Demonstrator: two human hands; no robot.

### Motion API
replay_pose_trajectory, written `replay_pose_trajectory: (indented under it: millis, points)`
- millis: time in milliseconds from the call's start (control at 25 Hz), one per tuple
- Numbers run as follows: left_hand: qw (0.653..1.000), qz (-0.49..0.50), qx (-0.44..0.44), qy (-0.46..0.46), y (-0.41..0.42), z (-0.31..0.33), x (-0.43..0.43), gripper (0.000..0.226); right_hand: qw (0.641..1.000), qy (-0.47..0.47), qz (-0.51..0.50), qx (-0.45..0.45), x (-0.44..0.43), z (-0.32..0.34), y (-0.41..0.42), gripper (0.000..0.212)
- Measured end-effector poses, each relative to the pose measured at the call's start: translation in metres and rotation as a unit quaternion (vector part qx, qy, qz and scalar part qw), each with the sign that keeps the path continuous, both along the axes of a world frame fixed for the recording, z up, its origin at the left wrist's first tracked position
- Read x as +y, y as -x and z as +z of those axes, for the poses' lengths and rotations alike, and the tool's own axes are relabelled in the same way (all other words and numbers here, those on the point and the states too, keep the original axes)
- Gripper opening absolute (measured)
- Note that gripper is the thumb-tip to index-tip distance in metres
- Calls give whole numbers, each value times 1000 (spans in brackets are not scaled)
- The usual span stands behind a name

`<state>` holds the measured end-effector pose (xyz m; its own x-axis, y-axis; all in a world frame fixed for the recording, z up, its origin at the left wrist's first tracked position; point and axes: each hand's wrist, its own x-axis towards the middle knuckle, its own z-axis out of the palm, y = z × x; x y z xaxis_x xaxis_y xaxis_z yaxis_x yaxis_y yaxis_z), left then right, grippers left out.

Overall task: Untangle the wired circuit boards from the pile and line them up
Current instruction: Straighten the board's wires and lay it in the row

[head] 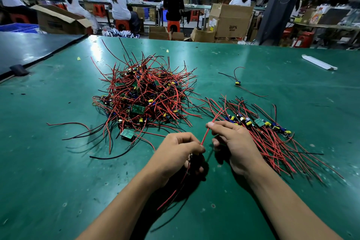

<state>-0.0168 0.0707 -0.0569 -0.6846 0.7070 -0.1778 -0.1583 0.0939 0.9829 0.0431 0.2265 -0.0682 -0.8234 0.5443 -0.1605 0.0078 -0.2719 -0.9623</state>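
Room: workshop with people in white caps seated at far benches, and cardboard boxes (229, 19) stacked behind.
Counter (58, 161): green, scuffed surface that carries all the wired boards.
Pile (144, 99): tangled heap of boards with red and black wires, ahead and to the left of both hands.
Row (259, 122): boards laid side by side to the right, just beyond the right hand, with their wires fanned toward the near edge.
Stray board (237, 83): lies alone, farther back between pile and row.
Left hand (179, 154): fingers curled round a dark bundle; red and black wires trail below it.
Right hand (231, 142): thumb and forefinger pinch the red wire.
Red wire (204, 136): stretched taut between the two hands.
White strip (319, 62): far right, well apart.
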Motion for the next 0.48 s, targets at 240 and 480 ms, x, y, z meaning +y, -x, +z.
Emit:
replay_pose_trajectory:
  millis: [240, 480]
  points:
    - [998, 45, 20, -29, -7, -7, 7, 14, 999, -34, 27, 0, -6, 1, 2, 31]
    - [993, 82, -37, -75, -4, -5, 6, 15, 992, -81, 99, -2, -13, 2, -7, 16]
